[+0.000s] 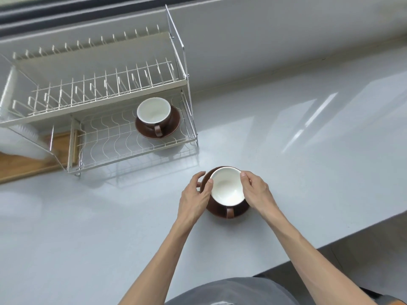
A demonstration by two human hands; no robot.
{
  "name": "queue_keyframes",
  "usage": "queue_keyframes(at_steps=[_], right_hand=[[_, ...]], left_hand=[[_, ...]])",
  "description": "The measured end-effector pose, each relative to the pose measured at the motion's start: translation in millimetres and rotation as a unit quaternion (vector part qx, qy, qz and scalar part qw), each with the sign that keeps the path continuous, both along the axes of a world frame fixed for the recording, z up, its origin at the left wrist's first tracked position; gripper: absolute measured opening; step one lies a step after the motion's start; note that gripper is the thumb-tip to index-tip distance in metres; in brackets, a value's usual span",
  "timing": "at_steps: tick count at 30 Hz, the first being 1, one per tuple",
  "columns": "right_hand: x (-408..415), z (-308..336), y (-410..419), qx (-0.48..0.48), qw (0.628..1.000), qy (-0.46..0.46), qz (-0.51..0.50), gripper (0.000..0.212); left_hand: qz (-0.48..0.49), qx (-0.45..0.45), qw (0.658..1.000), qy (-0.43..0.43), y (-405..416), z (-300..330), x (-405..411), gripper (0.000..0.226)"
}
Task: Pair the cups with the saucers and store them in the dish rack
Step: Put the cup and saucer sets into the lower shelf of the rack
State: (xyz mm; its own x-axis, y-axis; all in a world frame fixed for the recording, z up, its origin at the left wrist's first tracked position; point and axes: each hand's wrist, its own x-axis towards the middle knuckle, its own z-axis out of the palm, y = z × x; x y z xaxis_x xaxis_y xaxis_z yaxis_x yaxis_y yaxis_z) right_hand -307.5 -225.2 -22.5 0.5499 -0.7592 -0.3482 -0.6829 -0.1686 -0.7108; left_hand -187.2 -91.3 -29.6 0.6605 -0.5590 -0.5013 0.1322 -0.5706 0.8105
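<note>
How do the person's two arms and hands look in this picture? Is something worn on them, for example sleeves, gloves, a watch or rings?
Both forearms are bare from the hands to the bottom edge of the picture: no sleeves show. The left hand and the right hand wear no gloves, and no watch, bracelet or ring is visible. Only a grey garment shows, on the body at the bottom.

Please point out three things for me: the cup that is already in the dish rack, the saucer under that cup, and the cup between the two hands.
Cup in the rack (153, 111), head view, white inside.
Saucer under it (174, 124), head view, right rim.
Cup between the hands (226, 186), head view, white inside.
</note>
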Motion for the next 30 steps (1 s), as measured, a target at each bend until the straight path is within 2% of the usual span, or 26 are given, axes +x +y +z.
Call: queue_keyframes(at_steps=[11,16,20,22,30], right_hand=[[76.8,10.4,48.3,0.011,0.995,-0.027,0.091,0.038],[115.7,16.9,67.2,0.02,0.99,-0.041,0.131,0.04],[146.5,23.4,79.8,0.029,0.987,-0.046,0.15,0.039],[163.2,26.3,84.1,0.034,0.985,-0.044,0.161,0.04],[231.8,38.3,93.7,0.043,0.978,-0.062,0.195,0.038]], left_hand=[[0.081,-0.004,0.997,-0.012,68.4,10.5,61.8,0.046],[0.109,-0.001,0.994,-0.014,95.6,16.7,91.5,0.023],[0.124,0.008,0.992,-0.021,112.0,25.6,116.6,0.044],[0.132,0.009,0.991,-0.021,119.0,30.9,129.9,0.047],[0.171,-0.003,0.985,-0.028,135.9,46.4,185.5,0.023]])
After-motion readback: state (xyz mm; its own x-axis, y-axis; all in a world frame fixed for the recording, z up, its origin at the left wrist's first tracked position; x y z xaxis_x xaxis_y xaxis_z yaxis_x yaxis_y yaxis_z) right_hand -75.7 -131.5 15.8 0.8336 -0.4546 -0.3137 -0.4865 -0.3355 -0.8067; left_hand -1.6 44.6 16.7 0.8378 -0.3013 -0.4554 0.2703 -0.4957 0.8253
